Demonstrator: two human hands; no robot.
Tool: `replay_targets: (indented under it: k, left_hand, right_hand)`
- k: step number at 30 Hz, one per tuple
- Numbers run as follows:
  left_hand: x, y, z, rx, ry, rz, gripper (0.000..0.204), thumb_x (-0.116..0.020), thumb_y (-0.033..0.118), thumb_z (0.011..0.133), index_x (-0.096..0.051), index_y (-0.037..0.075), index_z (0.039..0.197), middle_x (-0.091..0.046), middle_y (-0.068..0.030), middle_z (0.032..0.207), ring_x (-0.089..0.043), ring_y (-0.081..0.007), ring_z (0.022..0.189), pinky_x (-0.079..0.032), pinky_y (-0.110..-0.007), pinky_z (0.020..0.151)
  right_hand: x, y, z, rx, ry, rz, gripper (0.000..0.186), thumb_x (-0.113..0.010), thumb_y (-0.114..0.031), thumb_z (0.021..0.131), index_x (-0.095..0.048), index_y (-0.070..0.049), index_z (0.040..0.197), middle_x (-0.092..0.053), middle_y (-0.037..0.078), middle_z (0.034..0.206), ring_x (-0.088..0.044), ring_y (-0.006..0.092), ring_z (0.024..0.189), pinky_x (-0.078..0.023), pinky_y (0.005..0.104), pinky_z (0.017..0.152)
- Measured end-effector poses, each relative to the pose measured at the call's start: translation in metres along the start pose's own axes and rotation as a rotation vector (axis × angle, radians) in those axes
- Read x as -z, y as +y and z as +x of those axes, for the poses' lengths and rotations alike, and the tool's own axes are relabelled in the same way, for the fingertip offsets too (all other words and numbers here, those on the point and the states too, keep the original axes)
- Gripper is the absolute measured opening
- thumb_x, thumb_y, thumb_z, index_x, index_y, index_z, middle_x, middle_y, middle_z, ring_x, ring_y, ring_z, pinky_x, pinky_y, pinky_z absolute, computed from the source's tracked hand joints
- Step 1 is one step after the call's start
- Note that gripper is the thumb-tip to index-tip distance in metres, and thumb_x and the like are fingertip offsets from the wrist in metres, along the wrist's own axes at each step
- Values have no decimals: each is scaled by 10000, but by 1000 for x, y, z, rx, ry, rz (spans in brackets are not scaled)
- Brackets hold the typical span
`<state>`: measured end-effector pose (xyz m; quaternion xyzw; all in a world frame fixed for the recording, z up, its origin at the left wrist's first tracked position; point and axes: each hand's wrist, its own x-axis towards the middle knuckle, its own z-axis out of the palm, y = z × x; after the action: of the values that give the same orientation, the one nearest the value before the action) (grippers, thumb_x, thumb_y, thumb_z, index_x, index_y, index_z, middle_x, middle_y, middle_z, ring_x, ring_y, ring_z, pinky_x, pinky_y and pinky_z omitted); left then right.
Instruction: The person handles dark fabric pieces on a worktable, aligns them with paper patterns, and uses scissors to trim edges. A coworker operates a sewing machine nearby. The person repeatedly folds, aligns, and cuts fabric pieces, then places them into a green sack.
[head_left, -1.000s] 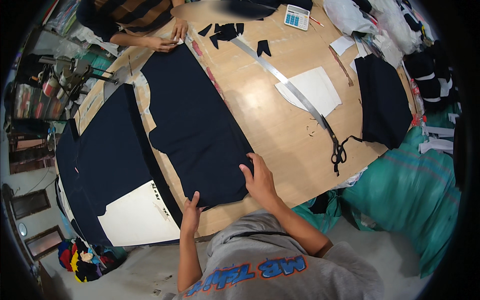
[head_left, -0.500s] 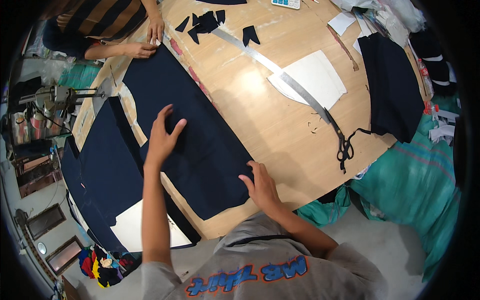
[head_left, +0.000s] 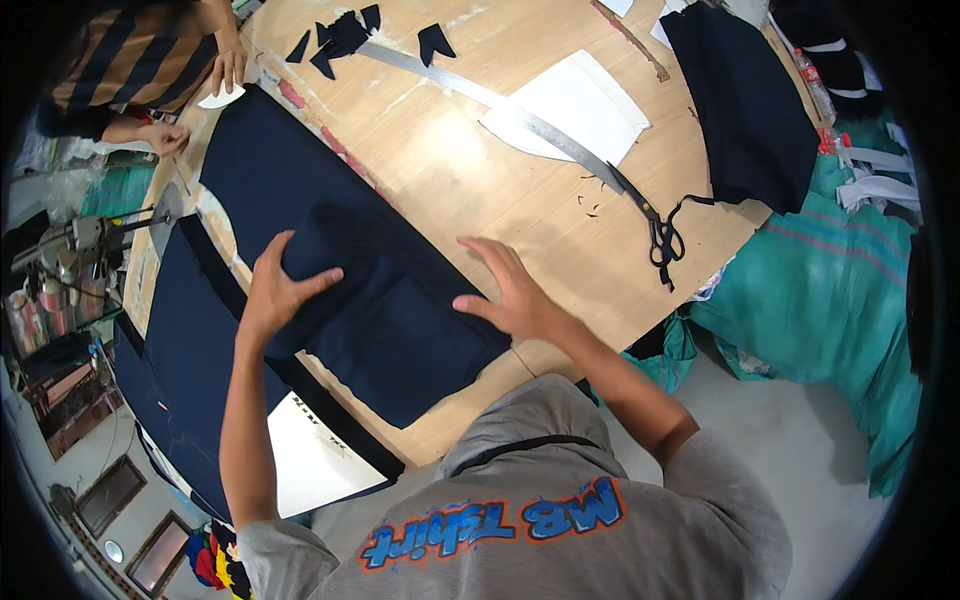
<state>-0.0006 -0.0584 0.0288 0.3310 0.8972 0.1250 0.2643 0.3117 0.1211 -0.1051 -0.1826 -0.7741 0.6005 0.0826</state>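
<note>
A long navy fabric panel (head_left: 400, 350) lies on the wooden table, with soft folds across its near half. My left hand (head_left: 280, 295) is at the panel's left edge, thumb apart from the fingers. Across from it, my right hand (head_left: 515, 295) is over the right edge, fingers stretched and thumb spread; whether it touches the cloth I cannot tell. Left of this panel lies a wider navy fabric piece (head_left: 185, 330), with a white pattern sheet (head_left: 310, 460) at its near end.
A co-worker's hand (head_left: 228, 68) is at a white curved piece (head_left: 222, 97) by the panel's far end. Black scissors (head_left: 660, 235), a metal ruler (head_left: 470, 90), a white pattern (head_left: 590, 100) and dark scraps (head_left: 340, 35) lie right of the panel. Green sacks (head_left: 800, 300) stand beyond the edge.
My right hand has moved forward along the panel's right edge, fingers more stretched. Folds now show in the cloth between my hands. The co-worker's hands have parted. The whole view has shifted.
</note>
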Motion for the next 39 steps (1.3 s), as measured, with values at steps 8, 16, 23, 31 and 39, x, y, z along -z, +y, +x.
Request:
replay_targets:
  k: [8, 16, 23, 31, 39]
  left_hand:
    - [20, 26, -210, -237, 445, -47, 696, -973, 179, 547, -684, 47, 1166, -683, -128, 1101, -719, -337, 1031, -578, -439, 931]
    - [-4, 51, -354, -270, 723, -64, 701, -985, 110, 536, -680, 64, 1166, -677, -122, 1130, -715, -327, 1019, -587, -459, 922]
    - [-2, 92, -387, -270, 662, -179, 682, -1022, 159, 581, -663, 18, 1144, -655, -117, 1086, -698, -302, 1004, -557, -415, 908]
    - [-9, 207, -304, -301, 568, -193, 661, -1014, 318, 690, -691, -5, 1168, -685, -129, 1086, -709, -308, 1025, -541, -392, 928]
    - [-32, 282, -51, -148, 306, 71, 860, -864, 657, 812, -685, 17, 1358, -744, -251, 1252, -737, -380, 1173, -574, -459, 989]
  right_hand:
    - [-19, -76, -9, 138, -500, -10, 1243, -991, -427, 774, -264, -58, 1712, -508, 268, 1603, -505, 422, 1495, -382, 481, 1273]
    - [-59, -102, -160, 282, -85, -148, 895, -910, -213, 779, -489, -22, 1545, -657, 261, 1387, -645, 454, 1275, -502, 506, 1116]
    - [-14, -138, -239, 302, 2, -231, 911, -879, -184, 784, -474, -47, 1588, -655, 248, 1433, -628, 462, 1326, -495, 513, 1148]
    - [96, -122, -235, 109, 124, -122, 735, -800, -117, 884, -528, -3, 1556, -660, 302, 1443, -640, 469, 1351, -501, 464, 1145]
    - [203, -32, -94, -290, 35, 417, 606, -668, -354, 1072, -578, 27, 1535, -673, 207, 1471, -627, 317, 1374, -463, 390, 1167]
